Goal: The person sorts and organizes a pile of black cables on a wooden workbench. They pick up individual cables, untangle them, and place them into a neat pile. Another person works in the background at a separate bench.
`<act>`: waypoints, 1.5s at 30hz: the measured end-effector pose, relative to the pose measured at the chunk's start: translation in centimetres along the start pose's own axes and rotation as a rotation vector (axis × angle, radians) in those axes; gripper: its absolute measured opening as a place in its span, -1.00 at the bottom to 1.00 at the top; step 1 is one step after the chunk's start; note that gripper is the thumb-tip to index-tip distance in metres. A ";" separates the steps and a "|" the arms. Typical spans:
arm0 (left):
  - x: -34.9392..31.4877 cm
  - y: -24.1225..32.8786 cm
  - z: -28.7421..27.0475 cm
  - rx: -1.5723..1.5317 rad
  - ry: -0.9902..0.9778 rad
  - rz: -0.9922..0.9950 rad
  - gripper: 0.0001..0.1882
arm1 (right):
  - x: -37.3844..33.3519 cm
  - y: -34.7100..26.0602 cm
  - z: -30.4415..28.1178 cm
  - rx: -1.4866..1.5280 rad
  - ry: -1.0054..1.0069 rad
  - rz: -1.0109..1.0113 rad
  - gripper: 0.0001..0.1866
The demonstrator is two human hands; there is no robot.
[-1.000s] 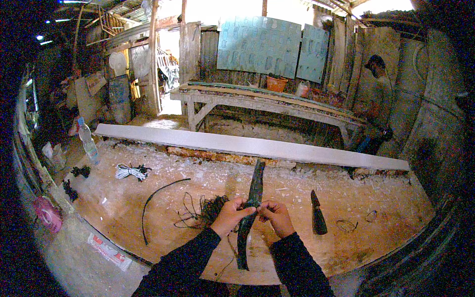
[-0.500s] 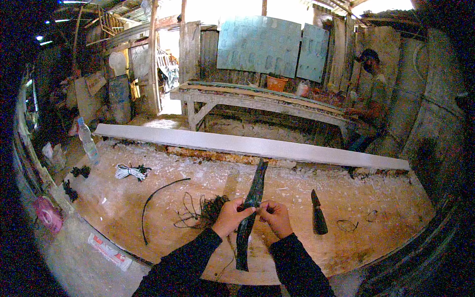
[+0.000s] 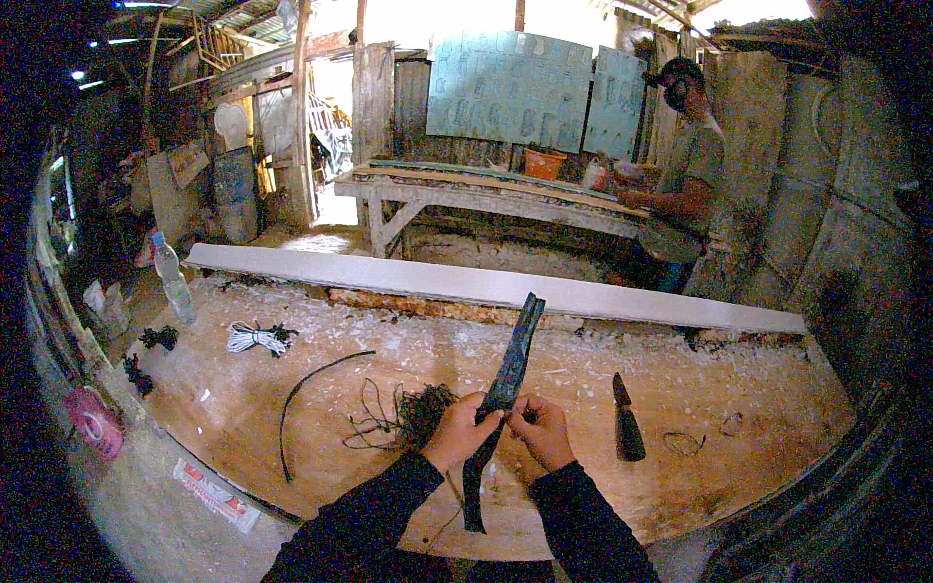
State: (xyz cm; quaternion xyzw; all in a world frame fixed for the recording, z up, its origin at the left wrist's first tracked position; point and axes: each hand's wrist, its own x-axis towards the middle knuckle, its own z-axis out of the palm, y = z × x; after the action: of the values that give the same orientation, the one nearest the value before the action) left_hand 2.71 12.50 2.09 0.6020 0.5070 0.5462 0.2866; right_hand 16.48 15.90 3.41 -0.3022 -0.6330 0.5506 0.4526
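Observation:
Above the wooden worktop, my left hand (image 3: 462, 430) is closed round the middle of a long black strip (image 3: 512, 374) that looks like rubber. The strip slants, its upper end away from me and its lower end hanging bent toward me. My right hand (image 3: 541, 430) is pinched against the strip's right edge; what its fingertips hold is too small to make out. Just left of my left hand lies a tangle of dark cord (image 3: 418, 413), and a thin strand runs down below that hand. A knife (image 3: 628, 428) with a black handle rests to the right of my right hand.
A curved black tube (image 3: 290, 413), a white cord bundle (image 3: 255, 337) and a plastic bottle (image 3: 173, 277) are on the left. A long white board (image 3: 466, 282) borders the worktop's far side. Beyond it, a person (image 3: 685, 180) stands by a bench (image 3: 428, 199). Small cord loops (image 3: 685, 444) lie right.
The black strip's upper end has swung right and away from me, and the strip tilts more. My hands have barely shifted. The person behind has moved left along the bench and stands taller in view.

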 end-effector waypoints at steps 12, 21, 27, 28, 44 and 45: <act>-0.4 0.1 0.0 -0.079 -0.144 -0.117 -0.80 | -0.1 0.4 -0.1 0.030 -0.038 -0.044 -0.93; -0.5 2.9 -1.2 -0.333 -0.183 -0.301 -0.79 | -0.1 -0.3 -0.2 0.057 -0.062 0.048 -0.91; -0.7 3.1 -1.2 -0.495 -0.141 -0.328 -0.79 | 0.3 0.7 -0.6 -0.029 -0.032 0.044 -0.94; -0.7 3.5 -1.3 -0.512 -0.133 -0.386 -0.79 | 0.4 0.9 -0.7 -0.058 -0.014 0.045 -0.94; -8.0 18.4 -11.8 -0.798 0.501 0.308 -0.85 | 1.5 3.9 -4.4 -0.620 0.228 -0.115 -0.72; -7.9 19.4 -11.9 -0.791 0.513 0.465 -0.85 | 1.6 3.9 -4.7 -0.646 0.189 -0.057 -0.71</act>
State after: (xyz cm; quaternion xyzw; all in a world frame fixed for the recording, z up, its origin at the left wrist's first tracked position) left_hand -1.95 -3.55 19.45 0.3915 0.1691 0.8748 0.2300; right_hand 19.61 20.06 -0.03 -0.4620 -0.7380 0.2783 0.4056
